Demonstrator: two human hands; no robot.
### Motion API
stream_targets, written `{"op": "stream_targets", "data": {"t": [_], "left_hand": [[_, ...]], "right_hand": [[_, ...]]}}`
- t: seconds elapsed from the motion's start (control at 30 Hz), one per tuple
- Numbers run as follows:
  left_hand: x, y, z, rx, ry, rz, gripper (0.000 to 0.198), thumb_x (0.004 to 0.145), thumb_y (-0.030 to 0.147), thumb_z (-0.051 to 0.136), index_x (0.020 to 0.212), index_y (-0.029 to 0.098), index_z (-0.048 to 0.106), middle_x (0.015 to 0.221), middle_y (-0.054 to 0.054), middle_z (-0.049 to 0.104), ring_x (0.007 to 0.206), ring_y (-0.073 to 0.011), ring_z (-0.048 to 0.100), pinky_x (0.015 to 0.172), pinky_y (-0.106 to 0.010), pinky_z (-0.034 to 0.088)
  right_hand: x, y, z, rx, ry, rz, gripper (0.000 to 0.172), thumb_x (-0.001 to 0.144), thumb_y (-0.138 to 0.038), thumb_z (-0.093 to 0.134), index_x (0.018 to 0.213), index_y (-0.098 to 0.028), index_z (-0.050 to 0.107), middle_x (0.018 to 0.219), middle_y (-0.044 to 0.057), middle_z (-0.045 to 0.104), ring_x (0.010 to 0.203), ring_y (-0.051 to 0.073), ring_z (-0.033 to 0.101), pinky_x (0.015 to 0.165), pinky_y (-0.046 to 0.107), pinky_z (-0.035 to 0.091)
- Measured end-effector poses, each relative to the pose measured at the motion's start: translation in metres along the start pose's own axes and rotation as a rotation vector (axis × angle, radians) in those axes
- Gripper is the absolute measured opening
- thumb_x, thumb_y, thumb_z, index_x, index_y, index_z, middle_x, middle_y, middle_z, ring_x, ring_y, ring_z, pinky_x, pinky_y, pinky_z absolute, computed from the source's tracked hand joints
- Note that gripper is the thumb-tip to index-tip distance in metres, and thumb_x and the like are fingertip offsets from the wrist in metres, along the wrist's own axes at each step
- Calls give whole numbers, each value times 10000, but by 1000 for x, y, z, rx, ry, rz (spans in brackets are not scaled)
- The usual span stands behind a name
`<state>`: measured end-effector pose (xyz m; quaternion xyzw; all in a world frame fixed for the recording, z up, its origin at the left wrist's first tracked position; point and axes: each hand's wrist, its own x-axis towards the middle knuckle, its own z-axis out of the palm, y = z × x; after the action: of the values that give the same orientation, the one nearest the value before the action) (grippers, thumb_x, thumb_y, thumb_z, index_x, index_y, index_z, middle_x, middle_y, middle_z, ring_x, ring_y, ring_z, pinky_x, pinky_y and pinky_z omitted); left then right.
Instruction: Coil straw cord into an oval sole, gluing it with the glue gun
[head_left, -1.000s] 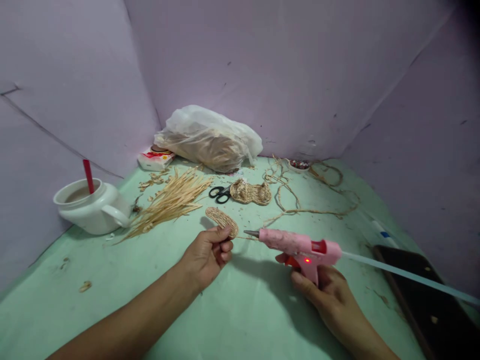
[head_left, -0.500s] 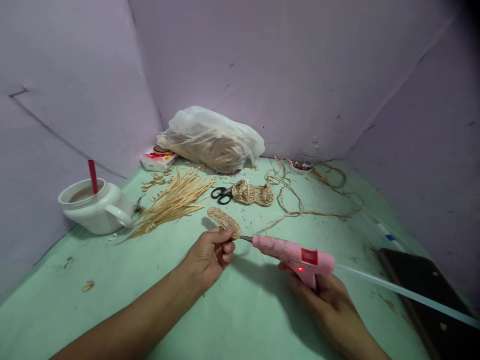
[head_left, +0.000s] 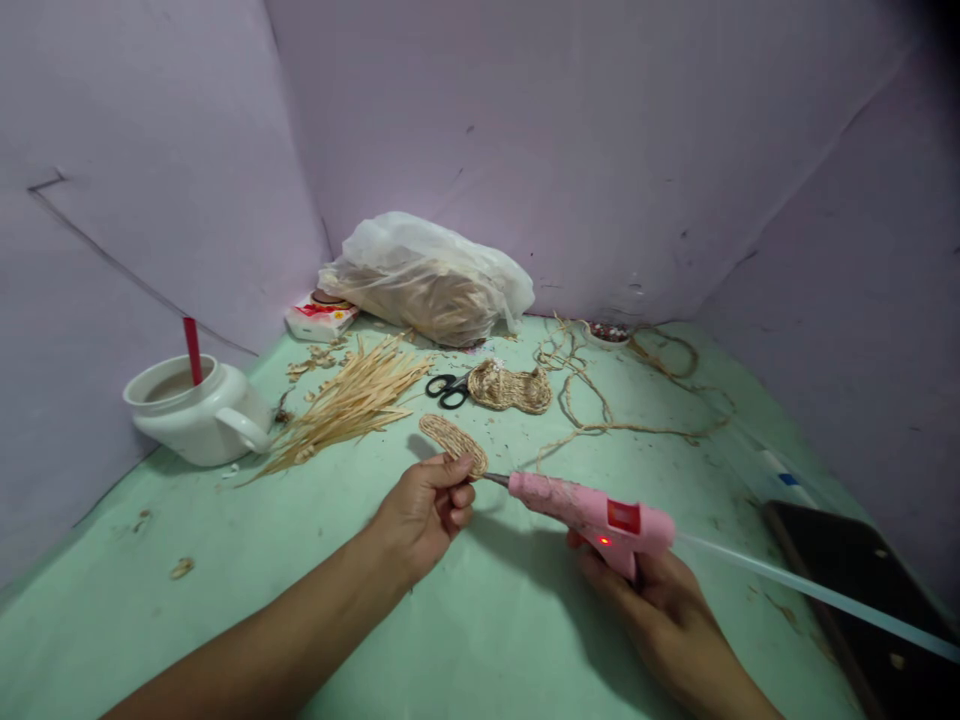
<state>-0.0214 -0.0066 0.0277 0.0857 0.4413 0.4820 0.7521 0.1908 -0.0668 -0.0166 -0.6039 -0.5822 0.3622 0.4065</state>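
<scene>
Between the thumb and fingers of my left hand (head_left: pixel 427 515) is the near end of an elongated, rounded piece of coiled straw rope (head_left: pixel 452 443). My right hand (head_left: pixel 660 610) grips the handle of a pink hot glue gun (head_left: pixel 592 510), whose red light is lit. The gun's metal tip meets or nearly meets the near edge of the straw piece, by my left fingertips. A long translucent glue stick (head_left: pixel 814 588) runs out of its rear to the right. Whether glue is coming out, I cannot tell.
Beyond my hands lie black-handled scissors (head_left: pixel 448 391) and a woven straw piece (head_left: pixel 511 388). Straw strips (head_left: pixel 349 400) and a white pot (head_left: pixel 196 420) are left. Loose rope (head_left: pixel 592 425) and a dark flat object (head_left: pixel 855 600) are right. A plastic bag (head_left: pixel 435 280) rests at the back.
The whole view has shifted slightly to the right. Both hands keep their hold, and the glue gun's tip stays at the straw piece's near edge.
</scene>
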Motion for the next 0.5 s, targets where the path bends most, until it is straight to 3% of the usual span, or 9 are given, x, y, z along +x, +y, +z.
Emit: {"op": "stream_targets", "data": {"t": [0.5], "left_hand": [[3,-3,-5,11,-65,34,201,745,41,597,609,129,477,505,63,415,370,-23,364,328,-128,241]], "right_hand": [[1,-7,1,3,32,14,298,725,-457,628,773,-173,702,743,74,704,694,235,634,633,306,521]]}}
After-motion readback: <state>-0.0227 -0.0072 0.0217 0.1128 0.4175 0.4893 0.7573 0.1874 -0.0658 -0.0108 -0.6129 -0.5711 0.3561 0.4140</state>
